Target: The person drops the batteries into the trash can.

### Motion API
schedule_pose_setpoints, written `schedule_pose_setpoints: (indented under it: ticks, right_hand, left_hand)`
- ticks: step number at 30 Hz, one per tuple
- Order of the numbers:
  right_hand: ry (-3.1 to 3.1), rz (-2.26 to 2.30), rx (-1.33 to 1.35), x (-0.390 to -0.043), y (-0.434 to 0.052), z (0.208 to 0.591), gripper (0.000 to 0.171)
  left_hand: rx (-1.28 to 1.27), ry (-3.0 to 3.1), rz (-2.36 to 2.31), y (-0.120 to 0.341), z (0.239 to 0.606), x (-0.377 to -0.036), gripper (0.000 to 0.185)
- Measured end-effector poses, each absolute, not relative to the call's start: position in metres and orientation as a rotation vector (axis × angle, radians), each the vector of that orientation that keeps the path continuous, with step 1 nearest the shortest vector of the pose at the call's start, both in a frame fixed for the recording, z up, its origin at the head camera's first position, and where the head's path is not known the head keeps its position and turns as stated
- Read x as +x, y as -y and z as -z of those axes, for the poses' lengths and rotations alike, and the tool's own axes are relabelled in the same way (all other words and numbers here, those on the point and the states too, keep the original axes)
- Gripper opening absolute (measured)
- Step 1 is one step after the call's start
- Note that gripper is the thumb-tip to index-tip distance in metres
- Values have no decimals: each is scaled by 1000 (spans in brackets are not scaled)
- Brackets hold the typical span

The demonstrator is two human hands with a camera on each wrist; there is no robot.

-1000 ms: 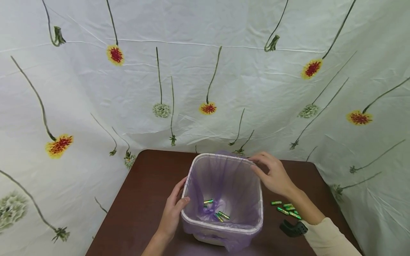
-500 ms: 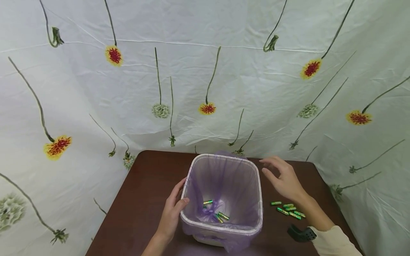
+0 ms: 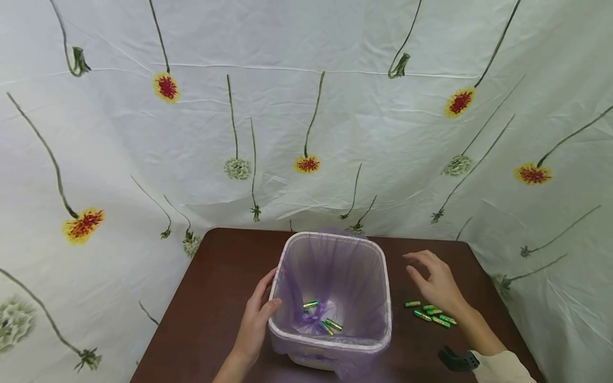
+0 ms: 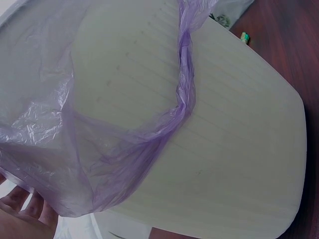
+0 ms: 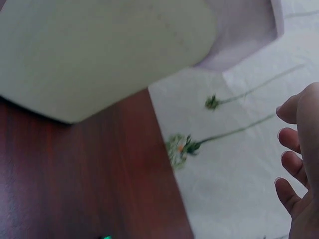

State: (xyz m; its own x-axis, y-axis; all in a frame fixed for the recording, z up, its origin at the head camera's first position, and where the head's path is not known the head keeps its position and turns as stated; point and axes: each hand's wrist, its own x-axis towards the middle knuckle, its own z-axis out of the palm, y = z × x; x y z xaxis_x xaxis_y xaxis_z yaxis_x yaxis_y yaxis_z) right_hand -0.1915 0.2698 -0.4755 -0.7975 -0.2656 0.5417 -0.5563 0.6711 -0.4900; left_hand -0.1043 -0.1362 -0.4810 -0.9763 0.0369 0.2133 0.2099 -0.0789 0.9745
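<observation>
We see the left hand point(image 3: 256, 322) resting against the near-left side of the white plastic bin lined with a thin purple bag point(image 3: 380, 298), its fingers point(image 3: 263, 286) nearly straight along the outer wall and the thumb at the rim; they lie flat, clamping nothing. The bin stands upright in the middle of the dark brown table point(image 3: 215, 287), mouth facing up. The right hand point(image 3: 438, 282) hovers to the right of the bin, apart from it, fingers point(image 3: 419, 258) spread and loosely bent, holding nothing. Just below it, a small cluster of green batteries point(image 3: 431, 314) lies on the table, long axes roughly left to right, slightly slanted. A few more green batteries point(image 3: 321, 316) lie in the bin's bottom, partly veiled by bunched bag. In the left wrist view only the fingertips show under the bag's knotted fold point(image 4: 182, 99).
</observation>
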Motion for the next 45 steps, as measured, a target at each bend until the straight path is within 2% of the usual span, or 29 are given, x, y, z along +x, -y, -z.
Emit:
schedule_pose_setpoints:
  ticks: [30, 45]
  right_hand:
    - [2578, -993, 330, -166, -307, 560, 25]
    - [2664, -1069, 53, -149, -312, 599, 27]
  left_hand:
    - [-252, 2038, 2208, 137, 482, -104, 58]
    - [-225, 2029, 2216, 135, 483, -104, 58]
